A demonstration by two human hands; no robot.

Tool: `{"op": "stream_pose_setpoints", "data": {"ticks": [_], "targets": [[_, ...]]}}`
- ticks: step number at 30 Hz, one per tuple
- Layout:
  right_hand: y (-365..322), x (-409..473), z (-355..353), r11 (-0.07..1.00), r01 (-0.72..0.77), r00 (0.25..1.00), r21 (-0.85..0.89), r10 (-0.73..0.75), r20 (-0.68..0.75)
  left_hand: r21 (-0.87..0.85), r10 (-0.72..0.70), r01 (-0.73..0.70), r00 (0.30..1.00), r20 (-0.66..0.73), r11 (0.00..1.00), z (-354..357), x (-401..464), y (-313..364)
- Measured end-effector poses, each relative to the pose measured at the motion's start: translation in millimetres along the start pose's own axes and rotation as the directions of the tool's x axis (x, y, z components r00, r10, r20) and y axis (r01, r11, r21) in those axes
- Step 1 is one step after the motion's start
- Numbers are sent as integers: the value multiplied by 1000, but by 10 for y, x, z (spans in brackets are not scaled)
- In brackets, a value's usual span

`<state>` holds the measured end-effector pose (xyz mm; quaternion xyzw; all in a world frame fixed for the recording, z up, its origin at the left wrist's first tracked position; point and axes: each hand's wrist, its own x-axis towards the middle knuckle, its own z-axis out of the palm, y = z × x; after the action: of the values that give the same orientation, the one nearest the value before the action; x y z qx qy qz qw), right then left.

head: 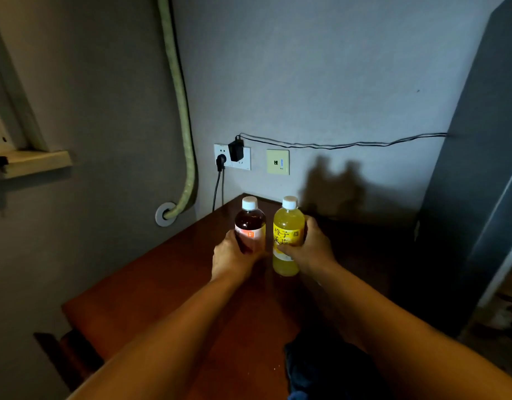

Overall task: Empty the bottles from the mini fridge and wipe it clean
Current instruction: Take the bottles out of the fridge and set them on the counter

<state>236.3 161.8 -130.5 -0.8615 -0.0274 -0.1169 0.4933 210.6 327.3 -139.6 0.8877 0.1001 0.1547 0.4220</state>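
Bottles, two of them, stand upright side by side and nearly touching at the far corner of the wooden table, each straight ahead of the hand that holds it; their long axes are vertical, caps up, so any lift or release runs along that line. On the left, the left hand wraps the lower half of the dark bottle, fingers curled round its label; this one holds brown-red liquid under a white cap, with a pale and orange label. To its right, the yellow bottle has a white cap and a yellow label with dark characters; the right hand grips its middle, thumb across the front. Whether the bases rest on the wood or hang just above it I cannot tell; my guess is they are being set down. A dark cloth lies on the near edge, closer to the right arm.
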Motion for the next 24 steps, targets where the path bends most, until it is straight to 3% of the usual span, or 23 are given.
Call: {"op": "stream_pose_setpoints", "data": {"ticks": [6, 12, 16, 24], "targets": [[-2, -246, -82, 985, -113, 988, -134, 126, 91, 85, -14, 14, 1000, -7, 996, -116, -293, 28], [-140, -764, -425, 976, 67, 976, -205, -22, 215, 80, 33, -36, 999, 38, 996, -134, -815, 236], [-199, -1208, -813, 961, 129, 982, -245, -90, 163, 46, 122, -125, 991, 60, 991, -88, -1145, 404], [-119, -1938, -1700, 947, 126, 986, -295, -88, 139, -24, 305, -304, 948, 94, 952, 2, -1764, 887]]}}
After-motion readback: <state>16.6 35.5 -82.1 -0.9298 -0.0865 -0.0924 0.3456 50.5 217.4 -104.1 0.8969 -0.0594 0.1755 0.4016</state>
